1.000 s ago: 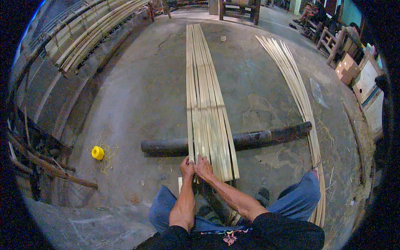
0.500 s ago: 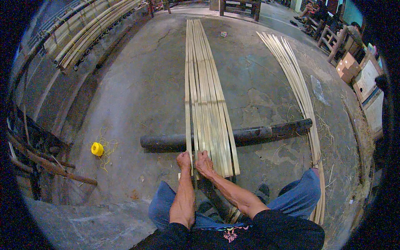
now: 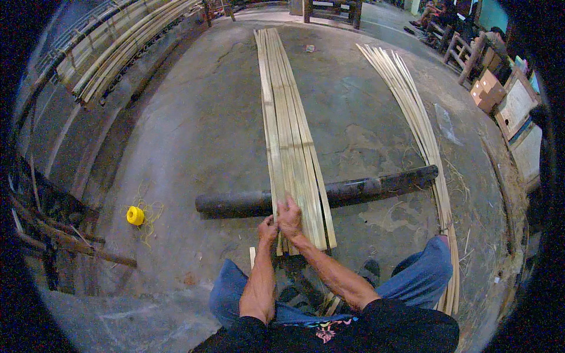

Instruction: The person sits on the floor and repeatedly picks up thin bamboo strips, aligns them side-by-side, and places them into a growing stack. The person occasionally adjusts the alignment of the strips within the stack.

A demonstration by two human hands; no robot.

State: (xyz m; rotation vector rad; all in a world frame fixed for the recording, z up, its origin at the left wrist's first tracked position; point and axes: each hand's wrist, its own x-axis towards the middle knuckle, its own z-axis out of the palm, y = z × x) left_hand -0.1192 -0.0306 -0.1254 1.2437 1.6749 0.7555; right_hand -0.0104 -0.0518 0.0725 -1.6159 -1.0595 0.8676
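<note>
Long, pale bamboo strips [image 3: 286,117] lie side by side in a narrow band running away from me. Their near part rests across a dark round pole [image 3: 376,188]. My left hand [image 3: 268,229] is closed at the left edge of the band, with the outermost strip in its grip. Beside it, almost touching, my right hand [image 3: 289,219] lies over the left strips near the pole, its fingers bent and closed around the strip edges. The fingertips of both hands are partly hidden.
A second bundle of strips [image 3: 412,117] lies to the right, touching the pole's end. On the floor at left is a yellow twine roll [image 3: 135,216] with loose strands. Poles [image 3: 123,53] rest on a rack at far left. Cardboard boxes [image 3: 487,91] stand at far right.
Both hands have shifted right, bringing the leftmost strip against the others and closing the gap beside it. My right hand has also moved slightly forward.
</note>
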